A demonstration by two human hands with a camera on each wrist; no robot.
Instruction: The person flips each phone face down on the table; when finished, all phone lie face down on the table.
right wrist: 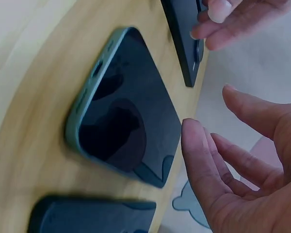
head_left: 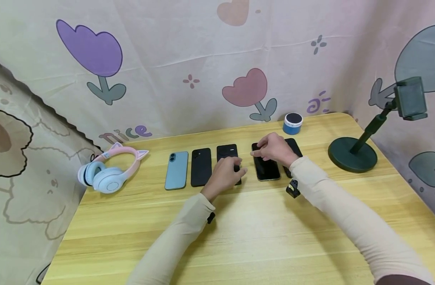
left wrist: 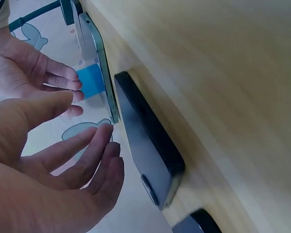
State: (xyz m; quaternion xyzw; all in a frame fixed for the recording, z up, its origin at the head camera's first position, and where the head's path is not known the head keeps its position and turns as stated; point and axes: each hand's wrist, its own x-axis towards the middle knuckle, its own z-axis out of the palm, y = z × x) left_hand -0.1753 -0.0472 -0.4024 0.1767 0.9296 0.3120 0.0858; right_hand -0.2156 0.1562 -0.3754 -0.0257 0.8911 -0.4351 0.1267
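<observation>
Several phones lie in a row on the wooden table. My left hand (head_left: 224,176) hovers over a dark phone (head_left: 226,151) with a raised camera bump, its fingers loosely bent and holding nothing. Left of it lie a black phone (head_left: 201,168) and a light blue phone (head_left: 176,171), back up. My right hand (head_left: 274,149) is above a phone with a green edge (right wrist: 121,116), its dark screen facing up; thumb and fingers are apart, with nothing between them. Partly behind that hand is another dark phone (head_left: 294,147). Neither hand visibly touches a phone.
Pink and blue cat-ear headphones (head_left: 112,174) lie at the table's left. A blue and white cylinder (head_left: 293,124) stands near the back edge. To the right is a dark green phone stand (head_left: 352,154). A patterned curtain (head_left: 189,47) hangs behind the table (head_left: 253,237).
</observation>
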